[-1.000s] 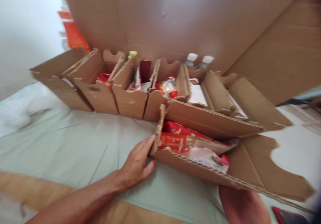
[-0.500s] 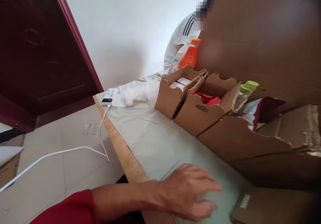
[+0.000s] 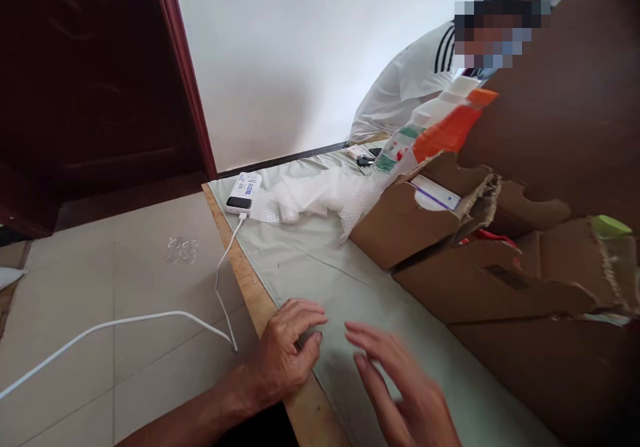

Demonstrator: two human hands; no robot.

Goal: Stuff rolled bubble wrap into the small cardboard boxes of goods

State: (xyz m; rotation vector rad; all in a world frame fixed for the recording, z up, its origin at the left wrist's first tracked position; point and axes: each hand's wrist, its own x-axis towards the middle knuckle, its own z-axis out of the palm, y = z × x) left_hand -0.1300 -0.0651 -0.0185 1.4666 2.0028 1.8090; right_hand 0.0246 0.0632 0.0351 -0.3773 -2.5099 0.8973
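Note:
My left hand (image 3: 293, 343) is at the wooden front edge of the table, fingers apart and holding nothing. To its right, my right hand (image 3: 403, 383) hovers over the pale green tablecloth (image 3: 350, 293), slightly blurred, with thumb and fingers apart and nothing in them. A gap of bare cloth separates the two hands. Beyond them stands a row of cardboard boxes; the nearest to the wall is an open cardboard box (image 3: 387, 227) with white and purple packs (image 3: 435, 193) inside. Beside it, another cardboard box (image 3: 465, 287) holds something red, mostly hidden.
Crumpled bubble wrap (image 3: 320, 197) lies near the far end, by a white power bank (image 3: 244, 193) with a white cable (image 3: 150, 315) trailing off the table. An orange bottle (image 3: 447, 130) stands behind the boxes. A person in a white shirt (image 3: 405, 87) leans at the far side.
My left hand has drawn back left to the table edge. My right hand has come into view. The view has shifted, showing more of the other person, and the boxes appear farther right.

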